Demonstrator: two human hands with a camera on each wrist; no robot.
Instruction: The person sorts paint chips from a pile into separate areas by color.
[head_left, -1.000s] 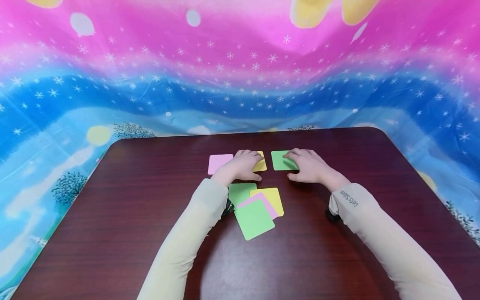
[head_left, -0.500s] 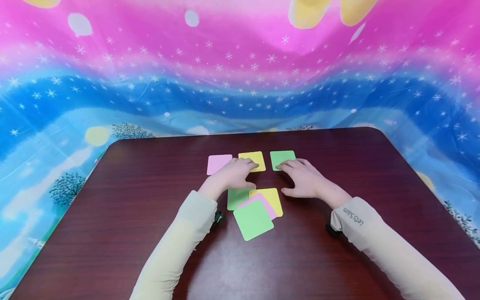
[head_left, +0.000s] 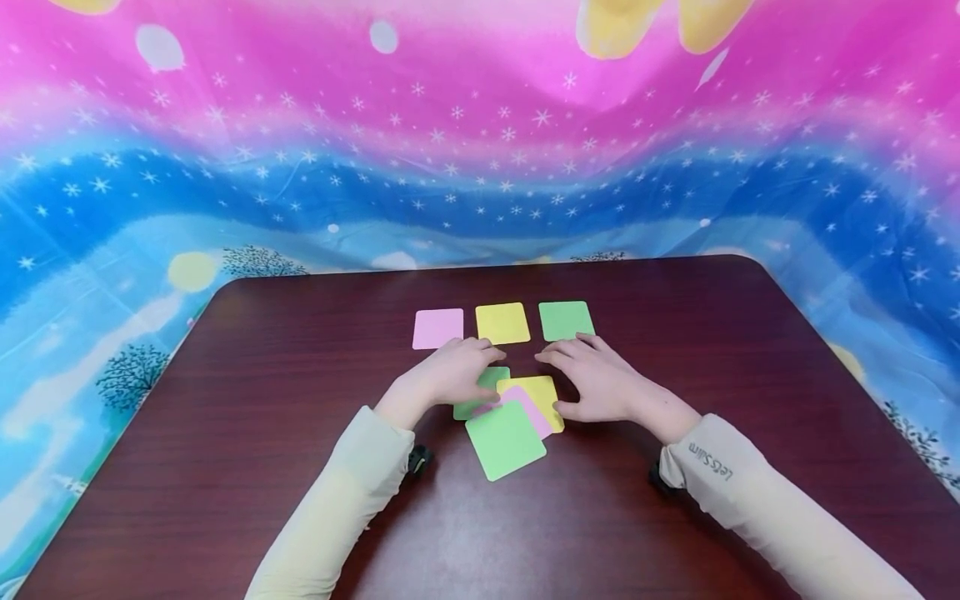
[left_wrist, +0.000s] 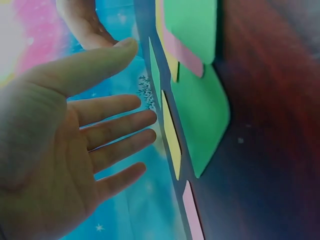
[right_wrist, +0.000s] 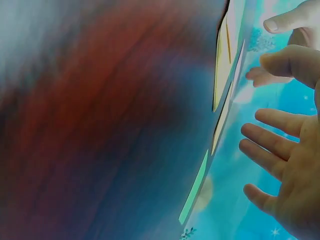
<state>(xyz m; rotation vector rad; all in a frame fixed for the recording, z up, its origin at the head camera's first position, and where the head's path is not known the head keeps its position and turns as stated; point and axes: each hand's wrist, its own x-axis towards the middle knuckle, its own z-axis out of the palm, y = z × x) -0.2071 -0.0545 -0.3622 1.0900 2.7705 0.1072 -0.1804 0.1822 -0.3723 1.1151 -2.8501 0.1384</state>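
Note:
Three square cards form a row toward the far side of the table: a pink card [head_left: 438, 328], a yellow card [head_left: 502, 322] and a green card [head_left: 566, 320]. Nearer lies a loose pile, with a light green card [head_left: 506, 442] on top, a pink card [head_left: 534, 410] and a yellow card [head_left: 546, 392] under it, and another green card [left_wrist: 202, 120] at its left. My left hand [head_left: 453, 372] hovers over the pile's left part, fingers spread and holding nothing. At the pile's right, my right hand [head_left: 600, 379] is likewise spread and without a hold.
The dark brown wooden table [head_left: 225, 467] has rounded far corners. Behind it hangs a pink and blue printed cloth [head_left: 480, 167] with snowflakes. Both forearms, in pale sleeves, reach in from the near edge.
Both hands have drawn back from the far row toward me, uncovering the yellow and green cards there. The left hand now overlaps the pile. The cards keep their places.

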